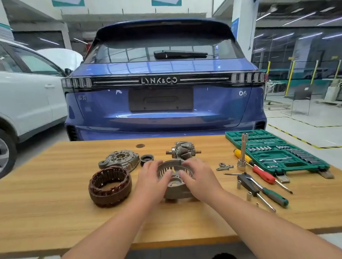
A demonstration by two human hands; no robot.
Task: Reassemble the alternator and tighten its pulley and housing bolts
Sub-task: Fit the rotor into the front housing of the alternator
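Workbench (pixel 52 212), wooden, one; holds the dismantled alternator
Housing half (pixel 175 180), grey, ribbed, cup-shaped, at bench centre; left hand (pixel 151 181) and right hand (pixel 199 179) grip its rim from either side, fingers curled over the edge
Stator (pixel 110 186), one, copper-wound ring, left of the hands, apart from them
Second housing half (pixel 119 160), one, lies flat behind the stator
Pulley (pixel 146 159), one, black, just beside that half
Rotor (pixel 183 150), one, on its side behind the held housing
Bolts (pixel 224 167), small cluster, count unclear, right of the hands
Screwdrivers, three: red-handled (pixel 263 174), green-handled (pixel 275 197), yellow-handled (pixel 240 154)
Socket set case (pixel 277 152), green, open, one, at the right edge
Cars beyond the bench, two: blue (pixel 164 90), white (pixel 18 97)
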